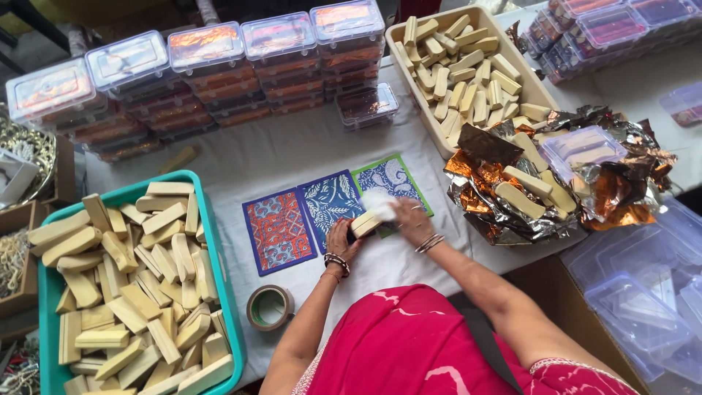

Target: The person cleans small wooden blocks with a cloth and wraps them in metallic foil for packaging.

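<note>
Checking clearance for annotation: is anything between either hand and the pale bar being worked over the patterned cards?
Nothing visible. The left hand grips the pale bar directly; the right hand presses a white cloth onto its top. Only that cloth lies between the right hand and the bar, above the green card.

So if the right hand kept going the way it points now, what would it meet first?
The right hand points left, toward the pale block it is wiping with a white cloth. Past that comes the left hand, though depth is hard to judge from above.

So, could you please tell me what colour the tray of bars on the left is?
The tray is teal green; the head view shows it.
</note>
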